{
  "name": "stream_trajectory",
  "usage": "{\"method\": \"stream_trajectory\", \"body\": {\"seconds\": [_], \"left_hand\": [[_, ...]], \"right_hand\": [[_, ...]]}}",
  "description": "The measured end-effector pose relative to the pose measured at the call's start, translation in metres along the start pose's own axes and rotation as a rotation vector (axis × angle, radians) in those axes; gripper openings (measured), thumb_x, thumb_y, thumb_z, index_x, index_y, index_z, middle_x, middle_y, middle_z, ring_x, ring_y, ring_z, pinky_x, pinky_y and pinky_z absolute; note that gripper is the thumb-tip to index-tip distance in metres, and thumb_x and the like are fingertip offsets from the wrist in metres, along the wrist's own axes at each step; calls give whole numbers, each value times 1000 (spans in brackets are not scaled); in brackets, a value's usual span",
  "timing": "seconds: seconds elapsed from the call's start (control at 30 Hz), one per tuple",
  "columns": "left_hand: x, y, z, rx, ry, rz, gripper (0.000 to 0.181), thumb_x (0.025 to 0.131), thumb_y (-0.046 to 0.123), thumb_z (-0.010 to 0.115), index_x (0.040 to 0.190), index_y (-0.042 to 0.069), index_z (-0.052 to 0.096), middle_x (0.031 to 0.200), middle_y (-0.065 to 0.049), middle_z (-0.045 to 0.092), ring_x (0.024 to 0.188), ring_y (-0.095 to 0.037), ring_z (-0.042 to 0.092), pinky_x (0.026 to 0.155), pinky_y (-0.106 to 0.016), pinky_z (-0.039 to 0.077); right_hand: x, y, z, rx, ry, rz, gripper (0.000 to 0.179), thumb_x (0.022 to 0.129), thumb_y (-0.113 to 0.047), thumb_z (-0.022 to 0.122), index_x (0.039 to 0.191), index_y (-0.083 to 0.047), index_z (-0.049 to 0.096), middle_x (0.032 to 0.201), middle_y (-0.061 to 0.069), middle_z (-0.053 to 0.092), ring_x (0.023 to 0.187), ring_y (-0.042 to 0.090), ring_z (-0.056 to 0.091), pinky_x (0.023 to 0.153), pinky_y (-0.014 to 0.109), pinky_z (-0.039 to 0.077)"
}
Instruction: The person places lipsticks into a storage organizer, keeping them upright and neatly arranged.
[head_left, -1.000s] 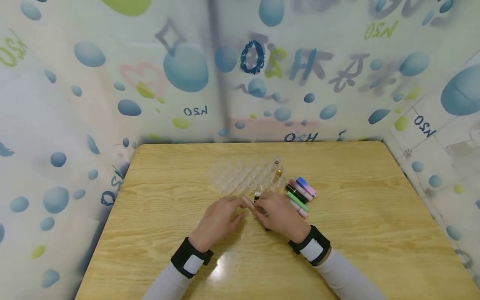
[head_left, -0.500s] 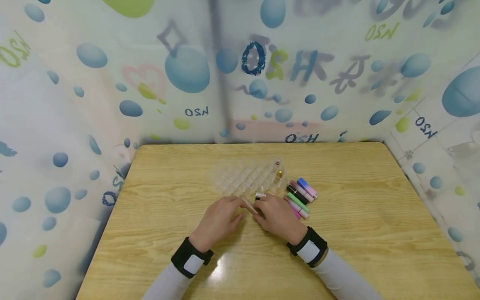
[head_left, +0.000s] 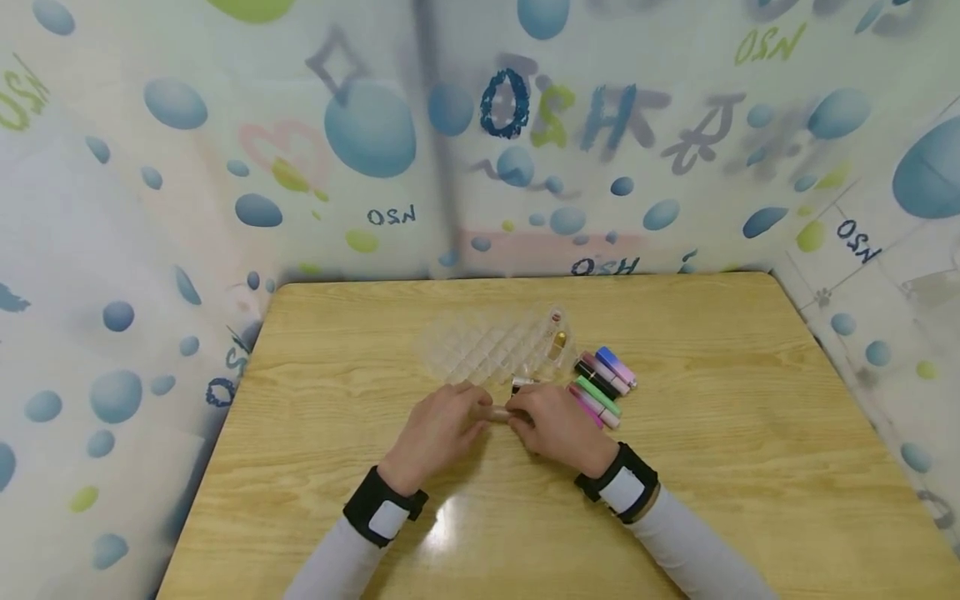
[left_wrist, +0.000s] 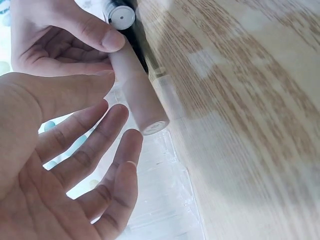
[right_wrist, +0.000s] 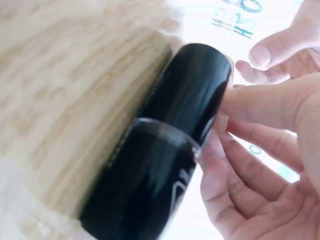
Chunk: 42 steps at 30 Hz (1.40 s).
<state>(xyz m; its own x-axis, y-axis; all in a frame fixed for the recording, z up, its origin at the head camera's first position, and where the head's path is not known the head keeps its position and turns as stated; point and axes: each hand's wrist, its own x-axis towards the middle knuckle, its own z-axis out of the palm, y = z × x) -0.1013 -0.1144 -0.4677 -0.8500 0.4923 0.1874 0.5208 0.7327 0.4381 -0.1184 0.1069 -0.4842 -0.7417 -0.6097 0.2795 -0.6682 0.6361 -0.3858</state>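
A beige lipstick tube (head_left: 492, 413) lies nearly level between the two hands, just above the table. My right hand (head_left: 562, 427) pinches one end of it; in the left wrist view the thumb presses along the tube's side. My left hand (head_left: 435, 433) is at the other end, its fingers spread and loosely bent beside the tube (left_wrist: 141, 100); whether the thumb touches it is hard to tell. A black lipstick tube (right_wrist: 162, 145) with a silver band fills the right wrist view, close by the right hand, and hides much of that pinch.
A clear compartment organizer (head_left: 487, 350) stands beyond the hands, with a gold-topped tube (head_left: 559, 342) in one right-hand compartment. Several coloured lipstick tubes (head_left: 596, 400) lie to the right of it on the wooden table (head_left: 750, 400). Printed walls enclose the table's back and sides.
The beige tube has swung from slanting to nearly level between the hands. Both hands stay about where they were. The head view has shifted slightly.
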Motion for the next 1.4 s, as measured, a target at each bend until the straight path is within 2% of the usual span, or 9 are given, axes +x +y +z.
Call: {"method": "stream_trajectory", "body": {"seconds": [0.17, 0.3, 0.5, 0.63, 0.87, 1.03, 1.17, 1.3, 1.4], "left_hand": [[0, -1, -2, -20, 29, 11, 23, 84, 10, 82, 106, 9, 74, 99, -1, 72, 86, -16, 65, 70, -33, 55], [0, -1, -2, -5, 41, 10, 27, 83, 10, 84, 108, 9, 74, 102, -3, 72, 88, -18, 65, 72, -34, 56], [-1, -1, -4, 21, 52, 15, 28, 84, 12, 83, 110, 8, 74, 106, -5, 73, 92, -21, 68, 74, -37, 58], [-1, -1, -4, 32, 62, 19, 27, 84, 12, 83, 110, 10, 74, 105, -4, 73, 91, -21, 68, 73, -37, 58], [-1, -1, -6, 20, 66, 16, 21, 85, 13, 83, 104, 14, 74, 99, 1, 73, 86, -17, 66, 71, -34, 56], [-2, 0, -7, -21, 52, 7, 19, 85, 12, 82, 103, 14, 74, 98, 1, 73, 85, -16, 65, 70, -34, 55], [-1, 2, -9, -44, 43, -2, 19, 86, 12, 81, 104, 15, 73, 98, 2, 72, 86, -15, 64, 71, -34, 55], [0, 2, -9, -60, 37, -5, 19, 88, 13, 80, 104, 17, 72, 98, 3, 72, 87, -14, 66, 71, -32, 55], [0, 2, -9, -64, 37, 5, 19, 88, 13, 80, 105, 17, 72, 98, 3, 72, 87, -14, 67, 70, -31, 54]], "right_hand": [[1, 1, -5, 12, 17, -9, 9, 88, -13, 79, 95, -9, 80, 84, -4, 70, 71, 6, 60, 62, 25, 52], [1, 2, -7, 11, 18, -2, 11, 88, -14, 78, 97, -9, 80, 86, -3, 71, 73, 7, 63, 65, 27, 54], [0, 1, -11, 68, 4, 8, 10, 89, -16, 78, 98, -11, 81, 85, -5, 71, 73, 5, 62, 63, 24, 52], [0, -1, -15, 130, -4, 28, 11, 89, -15, 78, 99, -12, 81, 85, -6, 71, 74, 4, 63, 63, 20, 52], [0, -3, -19, 163, -18, 42, 12, 91, -16, 76, 101, -13, 81, 86, -8, 70, 75, 5, 64, 64, 20, 53], [0, -2, -21, 218, -7, 38, 9, 92, -14, 75, 100, -12, 79, 86, -8, 67, 74, 13, 63, 62, 25, 53], [0, -3, -26, 264, 19, 27, 7, 92, -13, 75, 99, -13, 78, 88, -8, 67, 75, 18, 64, 62, 34, 56], [0, -6, -32, 289, 37, 25, 6, 93, -14, 75, 98, -15, 77, 89, -9, 67, 76, 15, 63, 63, 38, 57], [0, -6, -35, 305, 54, 11, 6, 93, -15, 75, 98, -15, 77, 89, -11, 67, 77, 8, 61, 63, 36, 56]]}}
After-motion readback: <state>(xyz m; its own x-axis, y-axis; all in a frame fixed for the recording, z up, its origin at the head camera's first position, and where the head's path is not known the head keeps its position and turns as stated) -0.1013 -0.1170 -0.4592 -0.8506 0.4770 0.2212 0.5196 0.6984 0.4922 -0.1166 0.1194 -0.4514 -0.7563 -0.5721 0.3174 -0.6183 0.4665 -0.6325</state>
